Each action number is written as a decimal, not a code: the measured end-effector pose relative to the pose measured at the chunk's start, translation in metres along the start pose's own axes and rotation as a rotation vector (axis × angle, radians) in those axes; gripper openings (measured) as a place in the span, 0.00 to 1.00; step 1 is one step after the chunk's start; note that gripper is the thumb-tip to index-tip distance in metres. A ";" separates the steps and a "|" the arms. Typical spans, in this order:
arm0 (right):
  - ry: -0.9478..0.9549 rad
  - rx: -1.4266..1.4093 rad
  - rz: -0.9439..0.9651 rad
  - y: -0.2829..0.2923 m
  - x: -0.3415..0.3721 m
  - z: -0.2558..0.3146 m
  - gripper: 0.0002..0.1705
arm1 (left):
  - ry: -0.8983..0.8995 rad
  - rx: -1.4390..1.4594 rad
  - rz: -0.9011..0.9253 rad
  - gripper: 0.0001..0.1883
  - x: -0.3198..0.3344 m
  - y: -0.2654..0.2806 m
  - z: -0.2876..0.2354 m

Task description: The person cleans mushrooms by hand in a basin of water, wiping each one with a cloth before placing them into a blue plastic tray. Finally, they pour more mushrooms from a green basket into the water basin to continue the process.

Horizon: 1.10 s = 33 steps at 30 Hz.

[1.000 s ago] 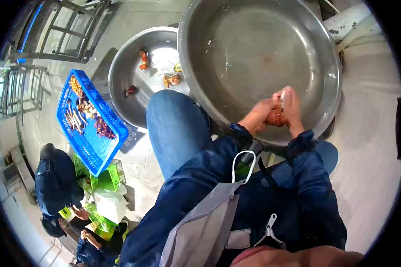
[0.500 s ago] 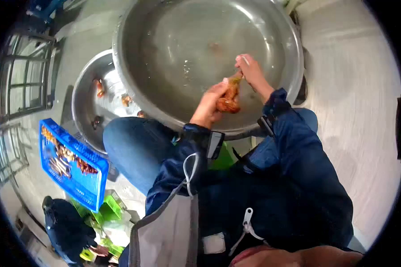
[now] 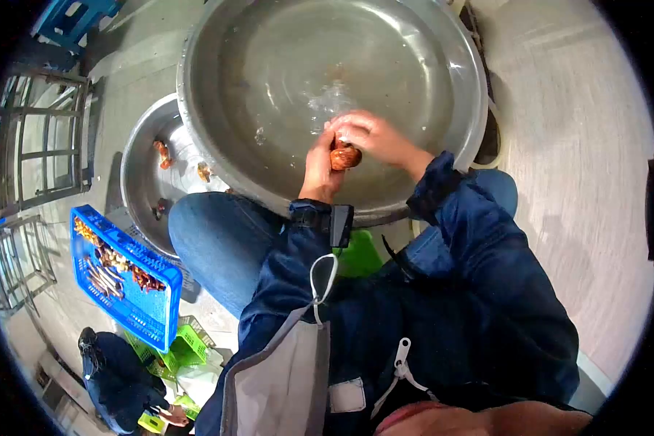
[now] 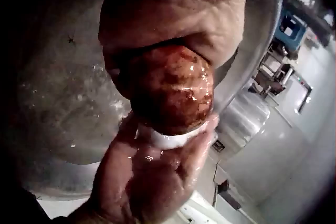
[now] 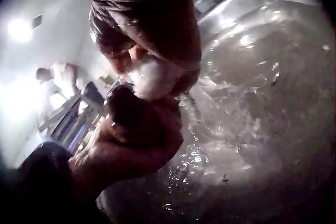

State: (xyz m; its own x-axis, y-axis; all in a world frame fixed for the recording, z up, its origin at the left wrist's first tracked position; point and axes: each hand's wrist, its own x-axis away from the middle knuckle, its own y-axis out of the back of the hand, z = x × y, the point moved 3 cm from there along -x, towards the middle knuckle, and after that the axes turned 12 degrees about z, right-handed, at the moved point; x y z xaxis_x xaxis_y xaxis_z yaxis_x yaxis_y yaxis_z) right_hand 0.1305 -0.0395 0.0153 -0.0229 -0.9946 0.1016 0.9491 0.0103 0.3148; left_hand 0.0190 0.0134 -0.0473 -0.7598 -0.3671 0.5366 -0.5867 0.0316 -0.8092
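Low over the water in the large metal basin, both hands work together on a wet mushroom with a rounded red-brown cap. My left hand grips it, its fingers wrapped round the stem side; in the left wrist view the glossy cap bulges out beneath that hand. My right hand curls over the mushroom from the other side. A smooth white piece sits in its fingers in the right wrist view, pressed against the mushroom; I cannot tell what it is. The stem is hidden between the hands.
A smaller metal basin with several mushrooms stands to the left. Nearer is a blue basket of sorted mushrooms. Green crates and another person are at lower left, metal racks at far left.
Half a second ago the mushroom was held lengthwise, stem showing, right hand at its upper end. Now the right hand has come down and left over it, covering the stem; water ripples beyond.
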 end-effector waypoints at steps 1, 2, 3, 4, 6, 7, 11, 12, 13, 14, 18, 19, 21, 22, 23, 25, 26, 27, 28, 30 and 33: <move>0.104 0.554 -0.135 -0.007 0.004 0.015 0.15 | -0.016 -0.112 0.080 0.13 0.001 -0.002 0.002; 0.061 0.410 -0.188 -0.004 0.004 0.009 0.16 | -0.036 -0.224 0.163 0.14 0.003 -0.004 0.005; 0.021 0.265 -0.240 0.001 0.004 0.001 0.16 | -0.059 -0.336 0.247 0.14 0.007 -0.006 0.007; -0.136 -0.013 -0.268 0.008 0.005 -0.013 0.17 | -0.035 -0.395 0.434 0.15 0.013 -0.016 0.004; -0.310 -0.127 -0.339 0.027 0.016 -0.023 0.21 | -0.162 -0.632 0.432 0.19 0.025 -0.036 0.001; -0.312 -0.281 -0.383 0.031 0.021 -0.020 0.20 | -0.216 -0.772 0.439 0.20 0.031 -0.045 -0.004; -0.103 -0.390 -0.322 0.030 0.029 0.021 0.21 | -0.547 -1.293 0.194 0.19 0.032 -0.041 -0.015; -0.047 -0.215 -0.254 0.021 0.028 0.023 0.20 | -0.551 -1.288 0.150 0.18 0.029 -0.038 -0.013; 0.008 -0.045 -0.189 0.009 0.027 0.025 0.20 | -0.572 -1.325 0.168 0.18 0.032 -0.043 -0.013; 0.043 0.344 -0.261 0.005 0.028 0.034 0.19 | -0.595 -1.363 0.187 0.18 0.037 -0.048 -0.013; -0.237 -0.157 -0.332 0.023 0.022 -0.004 0.21 | -0.658 -1.430 0.260 0.18 0.051 -0.062 -0.005; -0.204 -0.260 -0.350 0.023 0.024 0.002 0.21 | -0.657 -1.439 0.247 0.19 0.053 -0.064 -0.008; -0.144 -0.457 -0.367 0.019 0.029 0.012 0.20 | -0.692 -1.444 0.169 0.20 0.049 -0.060 -0.013; -0.133 -0.430 -0.335 0.016 0.032 0.023 0.18 | -0.706 -1.442 0.128 0.20 0.048 -0.057 -0.014; -0.090 -0.228 -0.343 0.008 0.030 0.024 0.17 | -0.757 -1.541 0.111 0.20 0.048 -0.055 -0.015; -0.006 0.175 -0.359 -0.007 0.028 0.018 0.16 | -0.850 -1.742 0.083 0.20 0.048 -0.053 -0.013; -0.086 0.101 -0.331 -0.002 0.027 0.013 0.15 | -0.855 -1.766 0.105 0.20 0.047 -0.052 -0.010; -0.163 -0.080 -0.289 0.005 0.024 -0.003 0.15 | -0.879 -1.730 0.156 0.20 0.047 -0.051 -0.007; -0.235 -0.261 -0.244 0.015 0.018 -0.026 0.16 | -0.906 -1.694 0.204 0.20 0.048 -0.053 -0.005; -0.400 -0.554 -0.168 0.027 0.019 -0.063 0.18 | -0.839 -1.455 0.184 0.18 0.052 -0.061 -0.008; -0.629 -0.296 -0.538 0.035 0.033 -0.073 0.15 | -0.440 -0.676 0.116 0.15 0.022 -0.019 -0.014</move>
State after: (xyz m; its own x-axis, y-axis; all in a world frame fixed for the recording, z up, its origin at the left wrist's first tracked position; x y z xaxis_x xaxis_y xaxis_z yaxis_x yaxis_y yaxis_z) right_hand 0.1861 -0.0797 -0.0389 -0.5763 -0.6145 0.5388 0.8004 -0.5574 0.2204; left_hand 0.0090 0.0176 -0.0169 -0.7293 -0.6540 0.2012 -0.6600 0.5946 -0.4592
